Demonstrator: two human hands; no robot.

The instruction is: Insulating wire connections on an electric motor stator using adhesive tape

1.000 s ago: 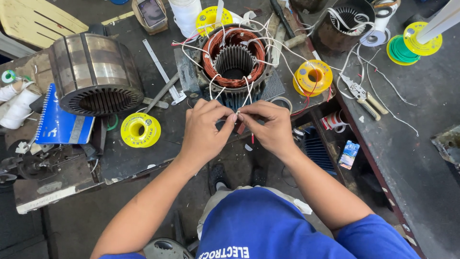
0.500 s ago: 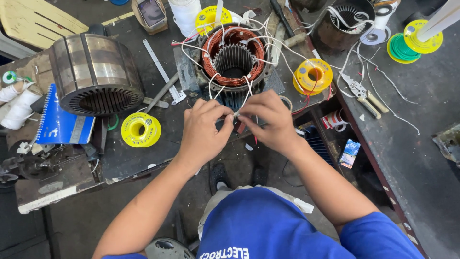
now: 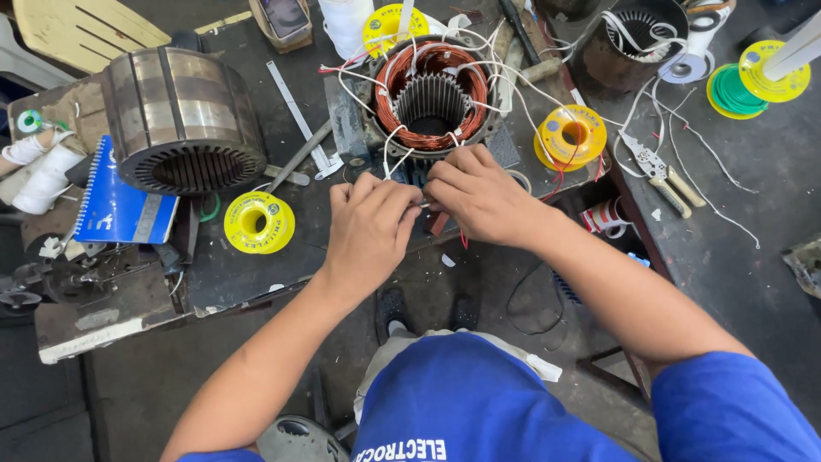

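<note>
A motor stator [image 3: 432, 96] with copper windings and several white lead wires sits at the back of the dark workbench [image 3: 239, 274]. My left hand [image 3: 369, 231] and my right hand [image 3: 479, 195] meet just in front of it at the bench edge. Both pinch the ends of white lead wires [image 3: 421, 204] between thumb and fingertips; the pinched ends are mostly hidden by my fingers. One white wire [image 3: 390, 145] loops from the stator down to my hands.
A large bare steel stator core [image 3: 184, 120] lies at the left, a blue spiral notebook [image 3: 120, 210] beside it. Yellow spools [image 3: 259, 222] [image 3: 571, 137] flank my hands. Wire strippers [image 3: 663, 171] lie at the right. Another stator [image 3: 633, 34] stands at the back right.
My hands stay joined on the wire ends and have shifted slightly left and toward the stator. The fingers have turned a little on the wires.
</note>
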